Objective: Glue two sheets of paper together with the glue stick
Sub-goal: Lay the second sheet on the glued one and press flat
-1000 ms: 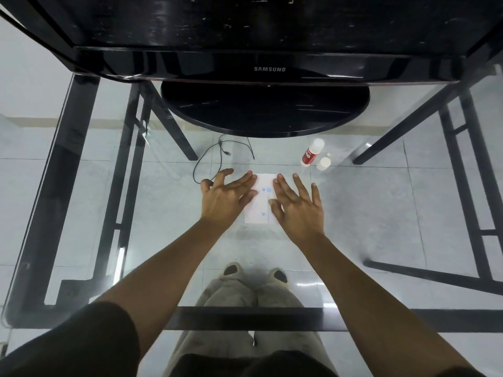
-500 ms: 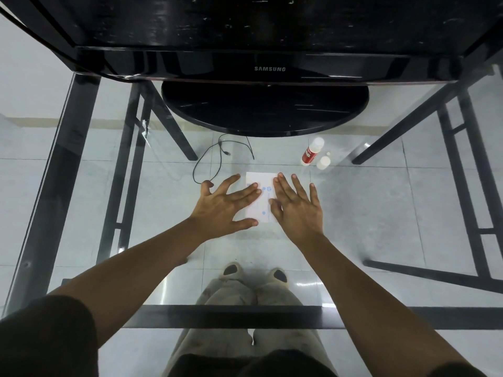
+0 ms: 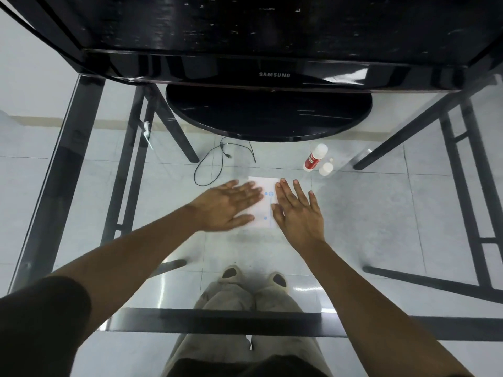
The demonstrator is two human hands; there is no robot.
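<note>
The head camera is the only view, and it looks down through a glass table at the person's two arms.

The paper lies flat on the glass in the middle, white with small blue marks. Only one piece can be seen, so the second sheet is likely right under it.

The left hand lies flat and open, fingers stretched wide, holding nothing. It looks a bit blurry. A second ago it sat further onto the paper with its fingers pointing up the table. Now it has slid out to the left and its fingers point sideways, with just the tips over the paper's left edge. More of the paper shows now.

The right hand is also flat and open, holding nothing. It has stayed pressed on the right side of the paper.

The glue stick stands on the table just past the paper, up and to the right, with its cap next to it. No hand touches it.

This looks like rubbing the sheets smooth so the glue sticks. The gluing part seems done, and the job is likely near its end.
</note>
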